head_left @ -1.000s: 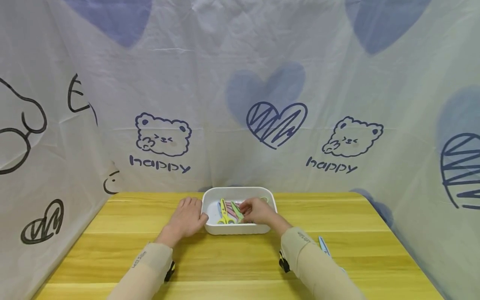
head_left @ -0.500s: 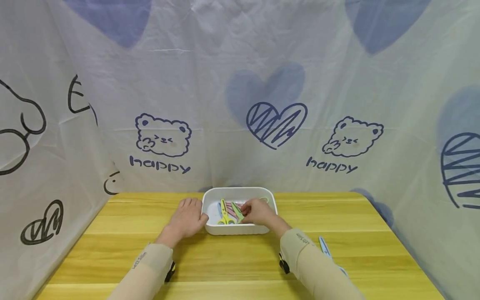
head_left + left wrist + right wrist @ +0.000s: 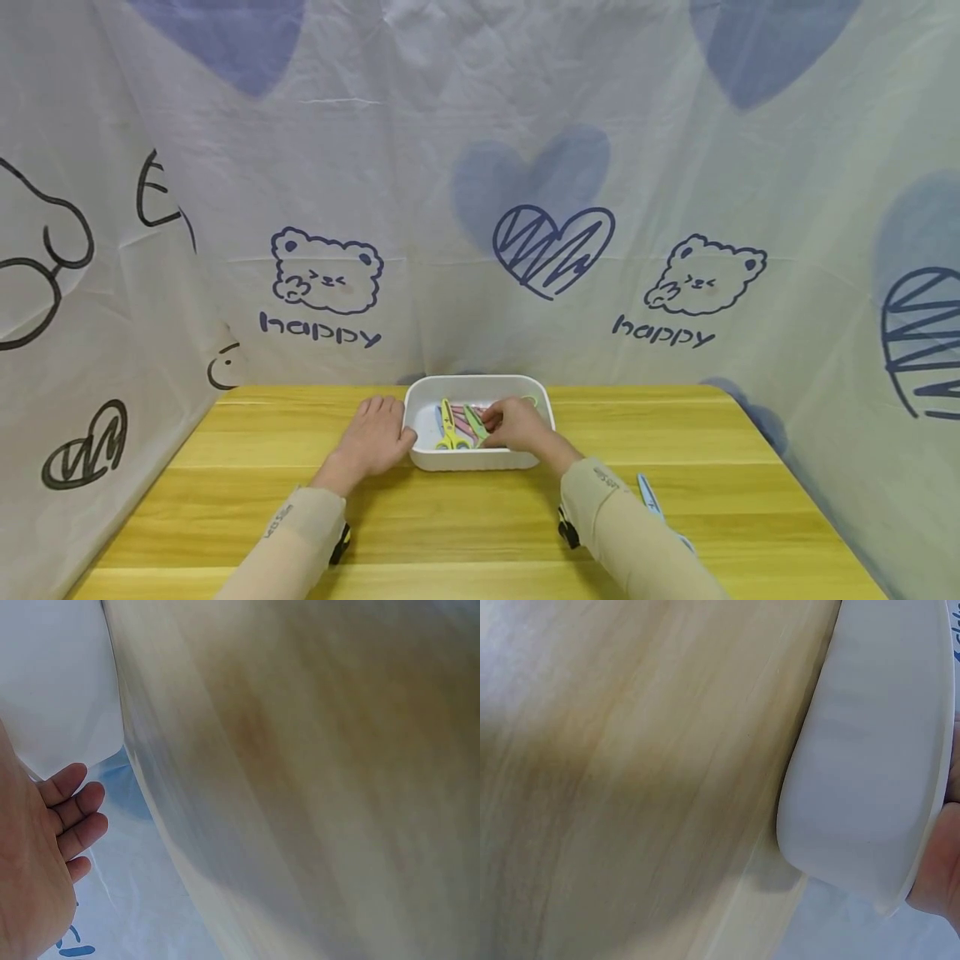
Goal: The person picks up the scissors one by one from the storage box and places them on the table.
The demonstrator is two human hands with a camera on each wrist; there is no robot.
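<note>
A white bin at the table's far edge holds yellow scissors, green scissors and several pink pieces. My left hand rests at the bin's left end, its thumb at the rim. In the left wrist view its fingers are loosely bent beside the bin wall. My right hand reaches over the bin's front right, fingers bent beside the green scissors. Whether it pinches them is unclear; the bin wall hides its fingertips in the right wrist view.
Blue scissors lie on the wooden table right of the bin, partly behind my right sleeve. A green loop shows in the bin's back right corner. A printed white cloth hangs behind the table.
My right hand's fingers have drawn in slightly toward the thumb, beside the green scissors. The right forearm has shifted a little, showing more of the blue scissors. My left hand stays in place.
</note>
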